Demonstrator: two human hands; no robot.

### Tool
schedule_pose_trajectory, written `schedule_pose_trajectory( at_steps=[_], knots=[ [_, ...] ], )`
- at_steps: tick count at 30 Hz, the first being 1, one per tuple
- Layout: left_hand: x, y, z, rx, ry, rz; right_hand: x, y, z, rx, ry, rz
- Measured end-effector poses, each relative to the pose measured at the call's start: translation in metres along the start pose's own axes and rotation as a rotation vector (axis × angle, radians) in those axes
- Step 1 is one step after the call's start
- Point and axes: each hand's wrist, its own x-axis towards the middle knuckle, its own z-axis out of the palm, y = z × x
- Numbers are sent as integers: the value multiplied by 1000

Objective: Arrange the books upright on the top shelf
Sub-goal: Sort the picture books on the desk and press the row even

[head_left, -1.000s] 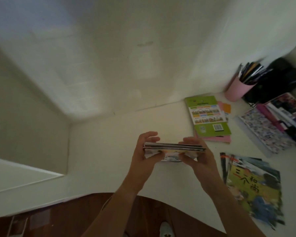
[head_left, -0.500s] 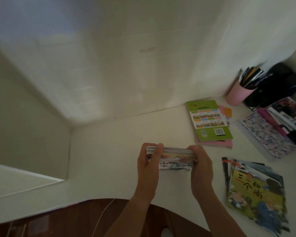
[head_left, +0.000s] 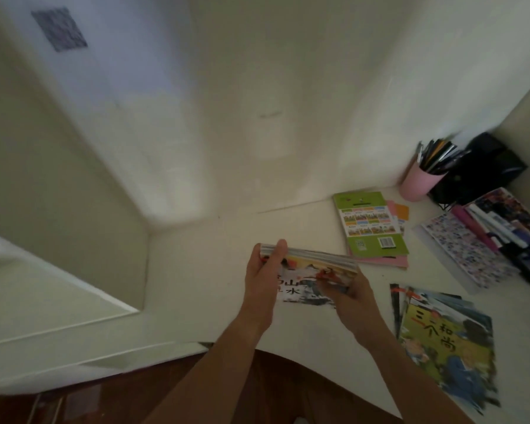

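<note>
Head cam, both hands, left hand (head_left: pixel 262 278) & right hand (head_left: pixel 354 290), grip book stack (head_left: pixel 311 272), r. fingers hidden, frame blurry

At the right edge of the frame we see a pink cup (head_left: pixel 418 185) standing by the wall, packed with pens (head_left: pixel 438 157) that lean to the right. Just beside it on the right sits a black object (head_left: pixel 484 169), too dark to make out. In the upper left of the frame we find a grey patch (head_left: pixel 59 29) on the wall (head_left: pixel 257 87). Along the bottom left runs a dark reddish-brown floor (head_left: pixel 83 402).
</note>
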Motion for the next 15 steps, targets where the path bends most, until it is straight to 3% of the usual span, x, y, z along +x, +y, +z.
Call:
schedule_pose_trajectory(
  at_steps=[3, 8, 15],
  knots=[
    [-37, 68, -4, 38, -92, 111, -17, -74, -10, 1, -64, -78],
    [-112, 187, -24, 358, -262, 542, -56, -232, -37, 118, -134, -293],
    [-203, 336, -10, 498, -102, 1016, -111, -423, -52, 279, -276, -557]
  ],
)
